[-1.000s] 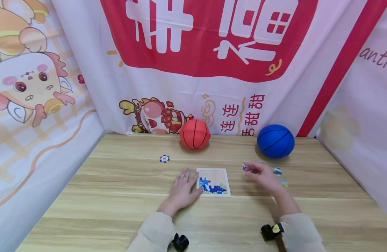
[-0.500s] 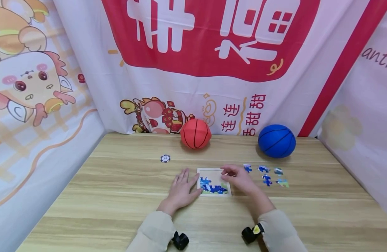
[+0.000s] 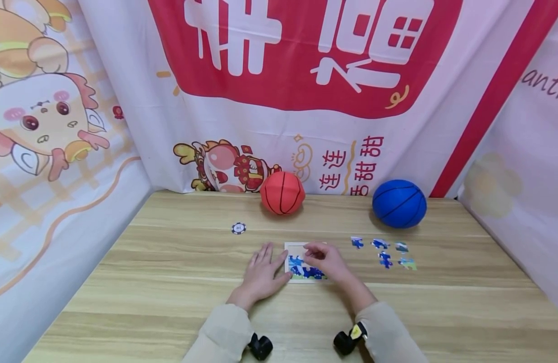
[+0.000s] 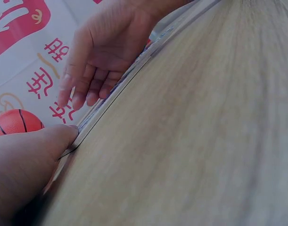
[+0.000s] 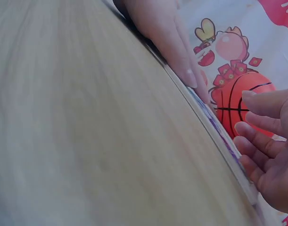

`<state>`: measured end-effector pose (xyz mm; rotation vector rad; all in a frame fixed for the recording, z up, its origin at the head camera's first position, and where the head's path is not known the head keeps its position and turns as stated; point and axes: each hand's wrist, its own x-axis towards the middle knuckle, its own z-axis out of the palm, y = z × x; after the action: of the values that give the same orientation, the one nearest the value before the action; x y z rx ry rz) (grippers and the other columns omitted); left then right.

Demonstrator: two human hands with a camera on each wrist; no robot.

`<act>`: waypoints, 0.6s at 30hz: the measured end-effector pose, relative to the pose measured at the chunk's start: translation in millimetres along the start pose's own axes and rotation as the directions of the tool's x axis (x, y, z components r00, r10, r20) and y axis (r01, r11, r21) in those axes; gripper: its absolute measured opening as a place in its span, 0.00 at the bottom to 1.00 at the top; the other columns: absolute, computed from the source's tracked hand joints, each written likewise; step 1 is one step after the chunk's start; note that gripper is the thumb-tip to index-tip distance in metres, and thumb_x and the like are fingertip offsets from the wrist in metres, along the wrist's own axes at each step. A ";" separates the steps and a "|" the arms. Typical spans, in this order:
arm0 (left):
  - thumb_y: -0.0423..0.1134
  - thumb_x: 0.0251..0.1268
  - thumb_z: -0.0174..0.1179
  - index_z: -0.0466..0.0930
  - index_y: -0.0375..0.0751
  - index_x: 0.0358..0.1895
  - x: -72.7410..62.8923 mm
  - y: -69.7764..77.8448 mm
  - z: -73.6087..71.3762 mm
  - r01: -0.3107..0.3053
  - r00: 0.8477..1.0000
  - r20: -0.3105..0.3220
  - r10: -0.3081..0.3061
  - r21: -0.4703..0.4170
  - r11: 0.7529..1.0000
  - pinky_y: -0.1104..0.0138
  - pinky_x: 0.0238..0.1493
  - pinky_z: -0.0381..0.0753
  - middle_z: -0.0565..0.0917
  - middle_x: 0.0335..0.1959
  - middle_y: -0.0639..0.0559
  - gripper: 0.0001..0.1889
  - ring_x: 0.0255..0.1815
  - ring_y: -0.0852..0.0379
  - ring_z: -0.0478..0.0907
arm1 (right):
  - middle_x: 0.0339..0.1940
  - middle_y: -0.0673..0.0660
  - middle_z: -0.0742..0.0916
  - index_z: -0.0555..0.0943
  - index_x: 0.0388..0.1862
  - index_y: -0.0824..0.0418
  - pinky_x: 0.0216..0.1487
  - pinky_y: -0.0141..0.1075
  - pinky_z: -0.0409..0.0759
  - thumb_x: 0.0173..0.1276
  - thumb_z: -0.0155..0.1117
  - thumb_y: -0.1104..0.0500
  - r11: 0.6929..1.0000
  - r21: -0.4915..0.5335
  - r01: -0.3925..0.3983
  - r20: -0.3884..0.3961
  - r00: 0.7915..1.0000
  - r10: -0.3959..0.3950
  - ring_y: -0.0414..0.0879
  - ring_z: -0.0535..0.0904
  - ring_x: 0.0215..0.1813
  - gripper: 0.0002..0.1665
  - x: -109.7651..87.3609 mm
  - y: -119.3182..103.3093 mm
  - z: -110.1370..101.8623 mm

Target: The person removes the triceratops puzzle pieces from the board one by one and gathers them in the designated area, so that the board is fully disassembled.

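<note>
My left hand (image 3: 260, 275) lies spread on the table, thumb and fingers against the left edge of a white square puzzle frame (image 3: 306, 283). Inside that tray, blue dinosaur puzzle pieces (image 3: 296, 261) fill the left and lower parts. Over its right side hovers my right hand (image 3: 326, 259), hiding part of it. In the right wrist view the right hand (image 5: 273, 146) has loosely bent fingers, a gap between thumb and forefinger, and no piece visible there. The left wrist view shows the left thumb (image 4: 63, 136) at the frame's edge.
Several loose puzzle pieces (image 3: 385, 259) lie right of the frame. A red ball (image 3: 282, 192) and a blue ball (image 3: 399, 203) stand at the back by the printed cloth. A round chip (image 3: 238, 228) lies behind the left hand.
My right hand has moved left from the loose pieces to above the puzzle frame, uncovering those pieces. The left hand has stayed at the frame's edge.
</note>
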<state>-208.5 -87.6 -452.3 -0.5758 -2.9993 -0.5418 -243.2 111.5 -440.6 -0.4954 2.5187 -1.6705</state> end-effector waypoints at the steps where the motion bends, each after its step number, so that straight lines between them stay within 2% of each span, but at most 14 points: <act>1: 0.62 0.59 0.40 0.56 0.51 0.64 -0.1 0.2 0.1 0.001 1.000 0.000 -0.001 0.001 1.000 0.51 0.60 0.38 0.46 0.65 0.36 0.32 0.65 0.43 0.38 | 0.32 0.54 0.81 0.76 0.45 0.67 0.38 0.34 0.73 0.54 0.62 0.65 1.000 -0.008 0.002 -0.002 1.000 -0.002 0.45 0.75 0.36 0.18 -0.3 1.0 1.5; 6: 0.61 0.59 0.40 0.56 0.50 0.64 -0.4 0.8 0.1 0.004 1.000 0.002 -0.004 0.000 1.000 0.51 0.60 0.37 0.45 0.65 0.36 0.32 0.65 0.43 0.38 | 0.35 0.53 0.81 0.77 0.45 0.65 0.39 0.36 0.73 0.54 0.63 0.64 0.992 -0.118 0.045 0.008 0.999 -0.044 0.45 0.74 0.38 0.17 -2.4 4.5 7.2; 11: 0.61 0.59 0.40 0.56 0.51 0.64 -0.1 0.4 0.9 0.002 1.000 -0.002 -0.002 0.016 1.000 0.51 0.60 0.38 0.46 0.65 0.36 0.32 0.65 0.43 0.38 | 0.39 0.52 0.79 0.78 0.44 0.63 0.41 0.38 0.72 0.52 0.65 0.62 0.965 -0.245 0.098 0.023 0.995 -0.095 0.45 0.72 0.41 0.18 -3.3 5.1 11.2; 18: 0.60 0.59 0.42 0.58 0.50 0.64 -0.2 1.1 -0.4 -0.003 1.000 -0.006 0.003 0.010 1.000 0.50 0.60 0.39 0.46 0.65 0.35 0.32 0.65 0.42 0.39 | 0.37 0.51 0.74 0.79 0.44 0.61 0.39 0.37 0.69 0.51 0.66 0.60 0.937 -0.340 0.075 0.007 0.997 -0.077 0.45 0.67 0.40 0.19 -5.1 1.5 15.2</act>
<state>-207.9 -86.8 -451.6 -0.5770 -2.9928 -0.5265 -235.0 100.1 -448.6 -0.6201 2.8406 -1.2560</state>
